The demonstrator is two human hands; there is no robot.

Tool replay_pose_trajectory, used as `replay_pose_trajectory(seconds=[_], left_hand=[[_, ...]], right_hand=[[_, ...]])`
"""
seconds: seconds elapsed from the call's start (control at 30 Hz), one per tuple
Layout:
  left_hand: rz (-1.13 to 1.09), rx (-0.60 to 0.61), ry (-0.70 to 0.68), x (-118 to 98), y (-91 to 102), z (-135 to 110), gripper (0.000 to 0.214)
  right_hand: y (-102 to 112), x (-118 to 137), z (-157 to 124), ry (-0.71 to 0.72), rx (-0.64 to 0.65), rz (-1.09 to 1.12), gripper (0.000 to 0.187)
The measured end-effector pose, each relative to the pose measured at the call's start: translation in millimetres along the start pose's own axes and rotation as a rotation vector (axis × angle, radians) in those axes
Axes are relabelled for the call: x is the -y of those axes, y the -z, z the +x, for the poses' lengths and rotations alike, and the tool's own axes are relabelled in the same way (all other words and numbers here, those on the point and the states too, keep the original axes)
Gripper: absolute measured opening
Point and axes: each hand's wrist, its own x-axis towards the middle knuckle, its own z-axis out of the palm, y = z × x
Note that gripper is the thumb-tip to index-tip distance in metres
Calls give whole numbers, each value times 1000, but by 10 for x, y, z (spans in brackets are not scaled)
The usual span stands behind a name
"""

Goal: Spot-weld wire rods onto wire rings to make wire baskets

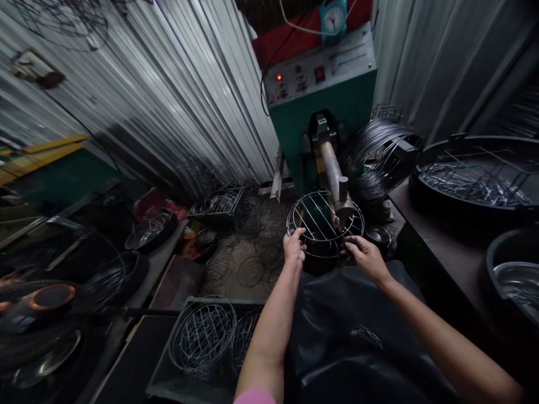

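A round wire rack, with parallel bars inside a double ring, is held out under the electrode arm of a green spot welder. My left hand is closed on the rack's near left rim. At the near right rim, beside the electrode tip, the fingertips of my right hand are pinched together. What lies between them is too small and dark to make out. Several short wire pieces lie on the black apron over my lap.
At lower left stands a green bin holding round wire grids. A coil of wire hangs right of the welder. Black basins with metal pieces sit on the right bench. More wire rings lie on the floor.
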Motion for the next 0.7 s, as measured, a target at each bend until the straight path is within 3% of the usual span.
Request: replay_pose_trajectory(seconds=[0.3,0.7], left_hand=[[10,-38,22,16,-34,-16,31],[-9,-72,40,-5,-125,19,36]], right_hand=[[-4,-41,-49,1,-29,-3,32],[30,-45,46,33,-30,-11,35]])
